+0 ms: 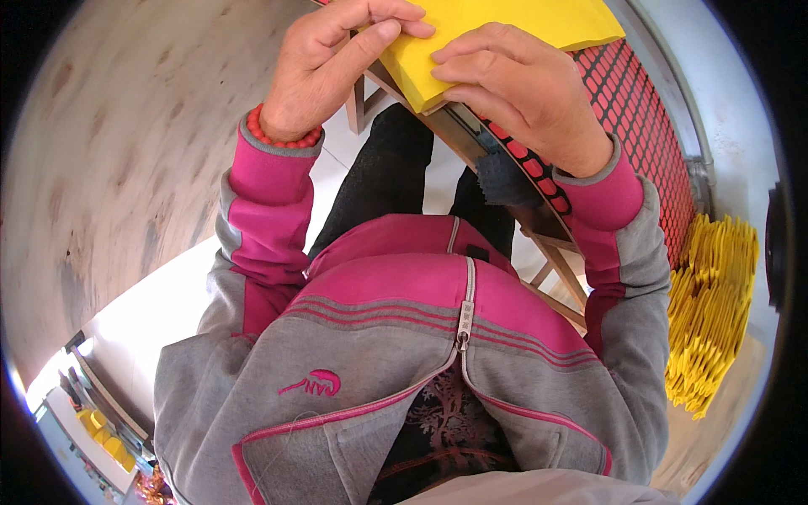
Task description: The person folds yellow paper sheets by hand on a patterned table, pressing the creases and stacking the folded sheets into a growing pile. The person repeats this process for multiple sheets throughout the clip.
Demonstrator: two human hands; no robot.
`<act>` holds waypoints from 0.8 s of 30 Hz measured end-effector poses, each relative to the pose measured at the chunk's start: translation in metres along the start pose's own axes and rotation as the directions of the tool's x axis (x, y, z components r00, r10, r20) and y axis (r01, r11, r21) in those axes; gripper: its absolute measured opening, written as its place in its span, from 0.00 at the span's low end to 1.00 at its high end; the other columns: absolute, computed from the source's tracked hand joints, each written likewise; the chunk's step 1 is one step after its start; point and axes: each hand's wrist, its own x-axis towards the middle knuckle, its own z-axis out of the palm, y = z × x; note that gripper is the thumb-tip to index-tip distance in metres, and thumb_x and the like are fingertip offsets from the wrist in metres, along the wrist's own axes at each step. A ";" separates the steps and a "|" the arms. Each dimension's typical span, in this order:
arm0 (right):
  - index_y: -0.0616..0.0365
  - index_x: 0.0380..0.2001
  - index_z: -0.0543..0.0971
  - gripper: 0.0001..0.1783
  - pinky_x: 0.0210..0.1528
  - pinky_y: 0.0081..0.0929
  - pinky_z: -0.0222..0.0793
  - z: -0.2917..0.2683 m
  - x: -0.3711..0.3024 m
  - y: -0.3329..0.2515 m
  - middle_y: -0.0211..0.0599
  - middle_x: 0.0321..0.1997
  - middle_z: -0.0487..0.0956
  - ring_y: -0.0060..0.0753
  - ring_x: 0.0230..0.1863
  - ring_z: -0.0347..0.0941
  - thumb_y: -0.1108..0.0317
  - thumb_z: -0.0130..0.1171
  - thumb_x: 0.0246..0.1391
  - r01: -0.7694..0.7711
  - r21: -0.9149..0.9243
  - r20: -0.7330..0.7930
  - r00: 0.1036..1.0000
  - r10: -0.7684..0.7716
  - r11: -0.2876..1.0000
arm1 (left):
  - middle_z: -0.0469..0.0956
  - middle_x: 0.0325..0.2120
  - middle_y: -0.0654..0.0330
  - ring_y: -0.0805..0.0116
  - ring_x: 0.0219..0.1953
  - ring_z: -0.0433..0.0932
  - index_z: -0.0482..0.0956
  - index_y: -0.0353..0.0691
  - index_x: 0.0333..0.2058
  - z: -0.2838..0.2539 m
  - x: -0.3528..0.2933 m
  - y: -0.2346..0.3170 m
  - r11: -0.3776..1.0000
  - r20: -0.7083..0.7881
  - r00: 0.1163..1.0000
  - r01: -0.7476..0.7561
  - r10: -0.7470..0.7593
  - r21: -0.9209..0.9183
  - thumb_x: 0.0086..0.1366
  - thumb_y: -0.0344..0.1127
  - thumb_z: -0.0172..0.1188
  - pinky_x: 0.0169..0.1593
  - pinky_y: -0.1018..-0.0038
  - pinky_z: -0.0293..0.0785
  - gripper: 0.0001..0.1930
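Note:
A bright yellow sheet (539, 21), like thin cloth, lies over the table edge at the top of the view, with one corner hanging toward me. My left hand (332, 63) is at its left edge, thumb and fingers drawn together on the sheet. A red bead bracelet (290, 141) circles that wrist. Across from it, my right hand (526, 93) has bent fingers closed together on the sheet near the hanging corner. The fingertips of the two hands are a short way apart. Whatever lies under the right palm is hidden.
The table wears a red and black patterned cover (619, 93). To the right hangs or stands a thick stack of folded yellow pieces (711, 311). Wooden legs (560, 273) and a dark blue cloth (509, 178) show below the table. A pale marbled surface (126, 160) fills the left.

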 end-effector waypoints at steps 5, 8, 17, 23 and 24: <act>0.58 0.40 0.84 0.14 0.43 0.32 0.77 0.004 -0.003 -0.001 0.37 0.44 0.82 0.40 0.42 0.81 0.76 0.71 0.47 0.000 -0.040 -0.002 1.000 0.000 0.999 | 0.84 0.43 0.55 0.68 0.49 0.81 0.80 0.29 0.51 0.002 -0.003 -0.006 0.999 -0.011 1.000 0.010 -0.011 -0.046 0.74 0.25 0.53 0.56 0.71 0.73 0.12; 0.59 0.39 0.84 0.12 0.44 0.31 0.77 0.006 -0.001 -0.001 0.37 0.44 0.82 0.40 0.42 0.81 0.76 0.69 0.48 0.011 -0.032 -0.025 1.000 -0.012 0.999 | 0.84 0.45 0.54 0.67 0.50 0.81 0.79 0.29 0.52 0.000 -0.004 -0.007 0.998 0.008 1.000 0.005 -0.004 -0.062 0.74 0.25 0.53 0.57 0.71 0.73 0.12; 0.62 0.40 0.80 0.06 0.45 0.25 0.76 0.011 -0.006 0.001 0.40 0.46 0.82 0.34 0.44 0.81 0.79 0.62 0.59 -0.172 0.266 -0.028 0.982 0.186 0.948 | 0.84 0.47 0.55 0.58 0.57 0.78 0.83 0.35 0.48 -0.007 -0.008 -0.002 0.982 0.104 0.984 -0.153 0.142 0.109 0.68 0.24 0.59 0.66 0.58 0.65 0.11; 0.61 0.39 0.80 0.05 0.47 0.24 0.76 0.011 -0.007 0.003 0.38 0.46 0.82 0.31 0.44 0.81 0.76 0.63 0.60 -0.216 0.257 -0.011 0.974 0.227 0.942 | 0.85 0.47 0.56 0.54 0.59 0.78 0.85 0.40 0.41 -0.008 -0.009 0.006 0.959 0.133 0.990 -0.088 0.053 0.270 0.65 0.26 0.65 0.67 0.52 0.60 0.07; 0.61 0.39 0.80 0.05 0.47 0.24 0.76 0.011 -0.007 0.003 0.38 0.46 0.83 0.31 0.45 0.81 0.76 0.63 0.60 -0.225 0.259 -0.011 0.972 0.236 0.939 | 0.85 0.47 0.56 0.54 0.58 0.78 0.85 0.39 0.41 -0.006 -0.008 0.007 0.963 0.120 0.991 -0.083 0.054 0.255 0.65 0.26 0.65 0.67 0.52 0.61 0.06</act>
